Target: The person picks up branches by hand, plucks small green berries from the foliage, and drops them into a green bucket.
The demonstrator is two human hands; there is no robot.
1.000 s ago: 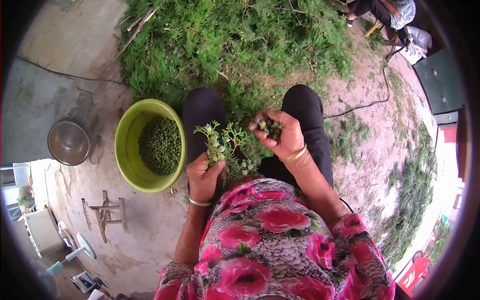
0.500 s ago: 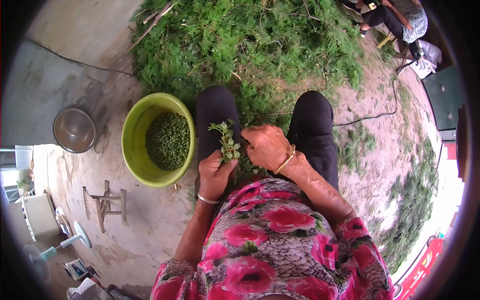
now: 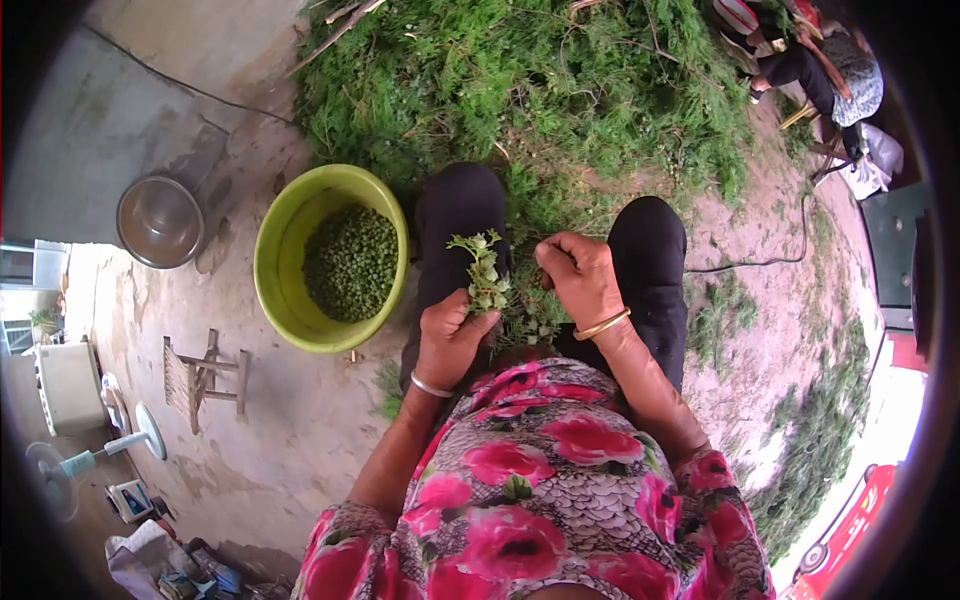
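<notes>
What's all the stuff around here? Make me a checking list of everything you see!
Surface: bare concrete ground, dirt to the right.
Job's things: leafy sprig with small green berries; green basin holding green berries; big heap of green branches.
Clutter: metal bowl, small wooden stool, fan.
Hands: left hand grips the sprig's base; right hand is closed beside its top.
Cables: black cable across the dirt; another on the concrete.
Surroundings: another seated person at top right.

soft even daylight, faint shadows; sharp centre, strong fisheye curve, black vignetted corners.
</notes>
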